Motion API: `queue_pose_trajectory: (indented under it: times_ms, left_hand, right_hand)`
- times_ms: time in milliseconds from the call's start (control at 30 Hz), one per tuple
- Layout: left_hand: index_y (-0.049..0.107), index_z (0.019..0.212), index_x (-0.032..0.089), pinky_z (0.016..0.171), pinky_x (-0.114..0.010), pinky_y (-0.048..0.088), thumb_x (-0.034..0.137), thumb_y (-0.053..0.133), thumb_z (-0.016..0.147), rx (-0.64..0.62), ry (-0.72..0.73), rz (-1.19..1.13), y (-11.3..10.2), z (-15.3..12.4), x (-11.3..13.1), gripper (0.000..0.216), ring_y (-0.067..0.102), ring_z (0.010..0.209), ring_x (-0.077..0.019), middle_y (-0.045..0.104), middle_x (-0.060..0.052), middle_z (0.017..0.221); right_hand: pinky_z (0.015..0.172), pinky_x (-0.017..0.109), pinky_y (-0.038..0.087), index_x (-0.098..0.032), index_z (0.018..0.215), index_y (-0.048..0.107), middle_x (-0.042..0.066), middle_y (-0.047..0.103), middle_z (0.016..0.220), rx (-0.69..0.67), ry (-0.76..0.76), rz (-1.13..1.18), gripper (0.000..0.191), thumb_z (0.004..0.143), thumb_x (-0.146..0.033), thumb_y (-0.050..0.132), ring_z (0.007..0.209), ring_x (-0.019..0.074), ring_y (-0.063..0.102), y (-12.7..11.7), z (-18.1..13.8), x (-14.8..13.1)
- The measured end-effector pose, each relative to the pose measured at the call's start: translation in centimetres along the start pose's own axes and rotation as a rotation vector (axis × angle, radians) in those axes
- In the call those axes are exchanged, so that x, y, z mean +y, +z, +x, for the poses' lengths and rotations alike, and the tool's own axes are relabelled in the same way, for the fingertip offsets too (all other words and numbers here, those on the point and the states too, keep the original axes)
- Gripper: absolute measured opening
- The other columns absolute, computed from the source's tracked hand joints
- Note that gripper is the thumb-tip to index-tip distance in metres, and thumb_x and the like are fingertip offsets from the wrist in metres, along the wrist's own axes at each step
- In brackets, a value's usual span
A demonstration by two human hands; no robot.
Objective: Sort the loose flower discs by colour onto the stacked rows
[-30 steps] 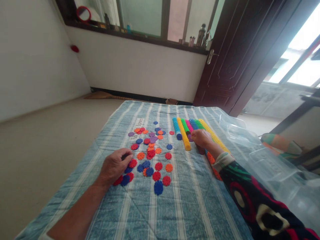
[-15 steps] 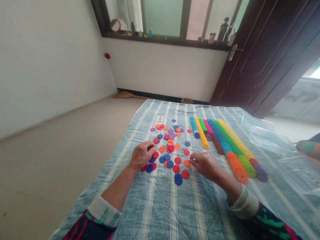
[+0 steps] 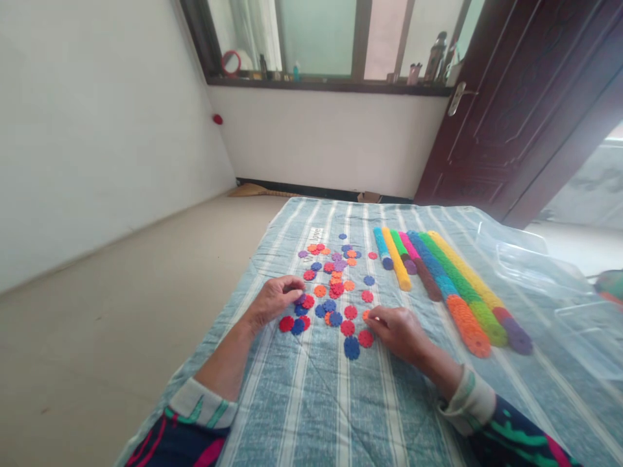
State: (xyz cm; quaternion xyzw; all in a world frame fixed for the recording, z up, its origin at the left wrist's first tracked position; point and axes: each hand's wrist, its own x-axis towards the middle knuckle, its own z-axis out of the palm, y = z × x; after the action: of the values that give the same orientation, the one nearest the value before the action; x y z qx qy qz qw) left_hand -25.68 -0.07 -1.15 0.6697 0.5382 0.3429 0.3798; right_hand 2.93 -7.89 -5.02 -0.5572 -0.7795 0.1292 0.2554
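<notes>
Orange disc partly behind the right hand, door cut off at top edge

One head cam, basically POV
Looks forward and down over the striped cloth from its near end, pretty close, with the window beyond it.

Bare hands: two. Disc stacks: seven. Loose notched discs: dozens, overlapping, exact count unclear. Red-rimmed mirror: one. Thermos flask: one. Door: one.

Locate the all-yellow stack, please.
In the head view, the all-yellow stack lies right of centre, between the short blue stack and the short green stack.
</notes>
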Motion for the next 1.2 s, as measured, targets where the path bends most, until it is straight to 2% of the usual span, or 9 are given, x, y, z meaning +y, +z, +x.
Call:
queue_pose_trajectory:
  times_ms: [100,200,333,500,600,667,833,967,1200]
  left_hand:
    - [0.074,0.089,0.017,0.075,-0.035,0.056,0.029,0.073,0.056,-0.091,-0.065,-0.057,-0.7,-0.2,0.5,0.035,0.067,0.073,-0.0188,0.075,-0.006,0.093]
    - [0.074,0.090,0.018,0.070,-0.033,0.056,0.027,0.075,0.054,-0.100,-0.082,-0.048,-0.8,-0.3,0.7,0.037,0.065,0.067,-0.0168,0.075,-0.005,0.091]
    - [0.074,0.085,0.018,0.069,-0.034,0.057,0.028,0.077,0.052,-0.038,-0.074,-0.042,-0.4,-0.1,0.3,0.034,0.066,0.066,-0.0187,0.074,-0.004,0.078]
    - [0.072,0.082,0.017,0.074,-0.035,0.057,0.033,0.079,0.051,0.092,-0.069,-0.044,-0.3,0.3,-0.5,0.035,0.069,0.075,-0.0217,0.073,-0.004,0.078]
    - [0.072,0.081,0.017,0.071,-0.036,0.057,0.038,0.080,0.053,0.186,-0.039,-0.027,-0.1,0.3,0.0,0.036,0.068,0.074,-0.0218,0.073,-0.005,0.078]
    - [0.072,0.083,0.017,0.070,-0.035,0.057,0.039,0.078,0.057,0.202,-0.020,-0.039,0.6,-0.1,0.8,0.035,0.068,0.073,-0.0209,0.073,-0.005,0.080]
    - [0.072,0.084,0.017,0.073,-0.033,0.058,0.036,0.073,0.064,0.104,0.012,-0.058,4.4,-1.7,3.0,0.028,0.070,0.076,-0.0201,0.074,-0.004,0.083]
    - [0.072,0.086,0.017,0.074,-0.032,0.060,0.033,0.073,0.064,0.019,0.007,-0.093,7.2,-2.8,3.7,0.027,0.072,0.079,-0.0212,0.075,-0.004,0.081]
    - [0.072,0.082,0.021,0.075,-0.030,0.061,0.037,0.068,0.069,-0.091,-0.020,-0.134,8.2,-3.6,4.8,0.021,0.074,0.080,-0.0213,0.077,-0.002,0.082]
  right_hand:
    - [0.061,0.024,0.040,-0.021,0.082,0.071,0.003,0.072,0.072,0.000,-0.016,0.005,0.021,0.091,-0.022,0.052,0.067,0.0159,0.066,0.1,0.0,0.2]
    - [0.061,0.024,0.040,-0.021,0.081,0.071,0.004,0.072,0.074,0.002,-0.028,-0.001,0.022,0.092,-0.022,0.052,0.068,0.0156,0.066,0.4,0.0,0.4]
    - [0.062,0.025,0.040,-0.021,0.083,0.071,0.004,0.074,0.076,0.005,-0.011,-0.018,0.020,0.091,-0.023,0.053,0.069,0.0158,0.067,0.7,0.1,0.5]
    - [0.061,0.026,0.037,-0.020,0.080,0.071,0.003,0.074,0.075,0.023,0.005,-0.033,0.021,0.091,-0.023,0.053,0.068,0.0159,0.067,0.9,0.2,0.3]
    - [0.059,0.026,0.036,-0.020,0.075,0.069,0.003,0.073,0.071,0.063,-0.003,-0.027,0.023,0.091,-0.024,0.053,0.064,0.0153,0.066,0.9,0.2,0.0]
    - [0.059,0.026,0.037,-0.019,0.075,0.069,0.003,0.072,0.070,0.094,-0.014,0.007,0.023,0.091,-0.024,0.053,0.064,0.0153,0.066,0.9,0.3,-0.4]
    - [0.058,0.024,0.039,-0.020,0.092,0.072,0.000,0.069,0.062,0.181,-0.049,0.163,0.016,0.089,-0.025,0.057,0.055,0.0138,0.062,1.2,0.3,-1.5]
    - [0.054,0.023,0.039,-0.021,0.104,0.071,-0.003,0.067,0.058,0.188,-0.103,0.225,0.020,0.089,-0.026,0.060,0.050,0.0130,0.059,1.6,0.2,-2.1]
    - [0.057,0.024,0.040,-0.019,0.093,0.071,0.003,0.073,0.074,0.144,-0.149,0.179,0.016,0.092,-0.022,0.055,0.061,0.0159,0.067,1.6,0.4,-2.1]
